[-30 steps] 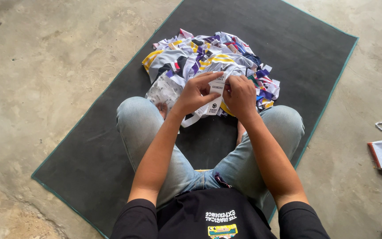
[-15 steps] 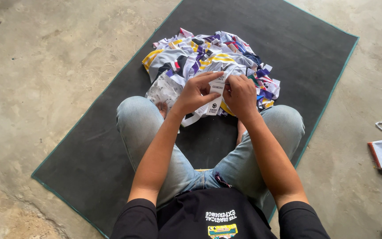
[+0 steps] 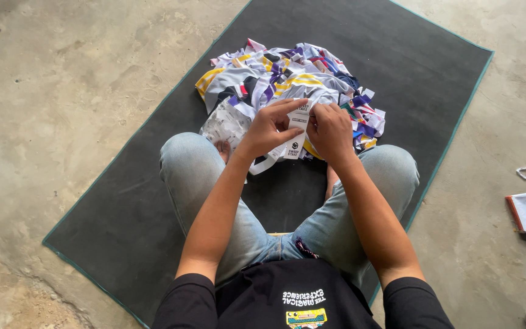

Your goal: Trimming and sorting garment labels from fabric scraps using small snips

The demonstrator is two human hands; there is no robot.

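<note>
The left hand (image 3: 269, 129) and the right hand (image 3: 331, 131) are close together over the knees, and between them they hold a small white fabric strip (image 3: 298, 131) with dark print on it. The left hand is mostly closed: its thumb and first fingers pinch the left edge of the strip, and the index finger lies along the top edge. The right hand is closed in the same way on the right edge, its fingertips curled over the upper corner. The lower end of the strip hangs free below the left hand and curves toward the left knee.

Just beyond both hands lies the pile of cloth scraps (image 3: 287, 82), white, purple, yellow and navy pieces mixed together, on the dark mat (image 3: 153, 201). A pale printed piece lies to the left of the left hand, touching the pile.

To do this step well, I think both pinches must stay near the top edge, so that the strip is flat and tight between the hands. The loose end should hang apart from the pile, otherwise it may catch another scrap. It seems better to keep the strip above the knees, where the view of it is clear.
</note>
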